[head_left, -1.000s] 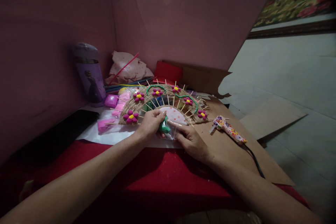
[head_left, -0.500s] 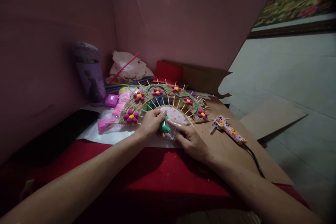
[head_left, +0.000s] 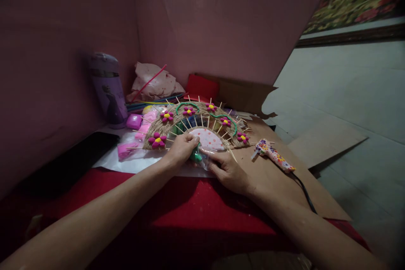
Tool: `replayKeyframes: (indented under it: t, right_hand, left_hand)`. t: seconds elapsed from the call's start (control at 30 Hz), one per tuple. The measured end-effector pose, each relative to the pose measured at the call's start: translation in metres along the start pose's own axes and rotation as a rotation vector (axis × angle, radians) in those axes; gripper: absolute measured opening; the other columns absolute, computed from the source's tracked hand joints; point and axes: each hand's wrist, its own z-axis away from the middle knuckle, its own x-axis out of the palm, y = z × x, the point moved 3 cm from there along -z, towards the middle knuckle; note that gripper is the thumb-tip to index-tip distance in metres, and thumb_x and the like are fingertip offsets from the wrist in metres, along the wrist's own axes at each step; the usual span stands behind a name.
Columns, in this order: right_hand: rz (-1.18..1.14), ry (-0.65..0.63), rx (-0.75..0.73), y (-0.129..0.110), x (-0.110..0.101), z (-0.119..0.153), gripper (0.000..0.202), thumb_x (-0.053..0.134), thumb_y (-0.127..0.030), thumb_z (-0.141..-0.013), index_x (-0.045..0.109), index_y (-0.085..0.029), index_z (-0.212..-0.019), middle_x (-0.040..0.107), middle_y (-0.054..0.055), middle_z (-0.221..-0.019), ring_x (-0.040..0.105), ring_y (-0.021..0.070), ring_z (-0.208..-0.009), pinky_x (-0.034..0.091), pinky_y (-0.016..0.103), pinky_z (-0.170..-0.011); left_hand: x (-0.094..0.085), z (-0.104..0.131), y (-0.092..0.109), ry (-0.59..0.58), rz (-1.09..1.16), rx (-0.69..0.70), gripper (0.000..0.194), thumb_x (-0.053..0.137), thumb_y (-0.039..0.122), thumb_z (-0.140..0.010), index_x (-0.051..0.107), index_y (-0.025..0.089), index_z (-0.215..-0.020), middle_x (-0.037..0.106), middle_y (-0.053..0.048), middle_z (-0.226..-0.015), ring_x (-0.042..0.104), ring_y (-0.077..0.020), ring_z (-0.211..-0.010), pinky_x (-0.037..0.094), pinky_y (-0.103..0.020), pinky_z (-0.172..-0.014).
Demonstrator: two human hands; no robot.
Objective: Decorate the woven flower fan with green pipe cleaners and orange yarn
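Note:
A half-round twine fan (head_left: 177,123) with wooden sticks, pink clay flowers and green clay stems lies in front of me. Just before it, my left hand (head_left: 181,150) and my right hand (head_left: 228,171) both pinch a small clear plastic bag (head_left: 204,156) with green clay (head_left: 196,156) inside. The left fingers close over the green lump; the right fingers grip the bag's other end. A dotted pink half-disc (head_left: 207,138) forms the fan's centre, right behind the bag.
A purple bottle (head_left: 107,89) stands at the back left. Pink clay packets (head_left: 134,121) lie left of the fan, a dark phone-like slab (head_left: 74,156) further left. A patterned glue gun (head_left: 274,156) with black cord rests on brown cardboard (head_left: 284,185) at right. Crumpled cloth (head_left: 155,82) sits behind.
Both hands and the bag stay in nearly the same spot; the fingers shifted slightly on the bag and the view nudged a little.

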Motion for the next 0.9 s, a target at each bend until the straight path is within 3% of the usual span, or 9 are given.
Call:
replayKeyframes:
  t: [0.3,0.63,0.77,0.9]
  right_hand:
    - [0.053,-0.003,-0.022,0.002,0.002,0.001,0.045,0.045,-0.010,-0.083,0.054,-0.022,-0.126,0.065,0.007,-0.116,0.061,0.0219,-0.105,0.048,0.042,-0.092]
    - [-0.093,0.110,0.127,0.009,-0.002,-0.001,0.040,0.047,-0.016,-0.082,0.061,-0.021,-0.119,0.071,0.004,-0.098,0.064,0.0210,-0.092,0.049,0.041,-0.087]
    - [-0.107,0.116,0.153,0.010,-0.002,0.000,0.041,0.047,-0.016,-0.081,0.061,-0.021,-0.119,0.069,0.002,-0.077,0.062,0.0187,-0.078,0.051,0.035,-0.076]
    - [-0.130,0.147,0.188,0.010,-0.004,0.000,0.045,0.044,-0.014,-0.081,0.058,-0.017,-0.123,0.060,-0.001,-0.065,0.051,0.0116,-0.058,0.047,0.025,-0.059]
  left_hand:
    - [0.000,0.000,0.000,-0.003,-0.004,0.017,0.024,0.056,0.025,-0.079,0.050,0.015,-0.058,0.047,0.005,-0.041,0.043,-0.0075,-0.028,0.035,-0.017,-0.027]
    - [0.002,0.003,0.007,-0.026,0.094,0.099,0.018,0.051,0.028,-0.082,0.050,0.016,-0.069,0.053,0.004,-0.045,0.047,-0.0092,-0.029,0.037,-0.018,-0.028]
    - [0.001,0.003,0.007,-0.029,0.101,0.070,0.021,0.054,0.031,-0.081,0.050,0.016,-0.068,0.053,0.004,-0.044,0.048,-0.0095,-0.028,0.035,-0.017,-0.028]
    - [0.001,0.003,0.005,-0.055,0.127,0.067,0.023,0.058,0.036,-0.079,0.052,0.015,-0.070,0.055,0.003,-0.045,0.048,-0.0094,-0.028,0.032,-0.016,-0.027]
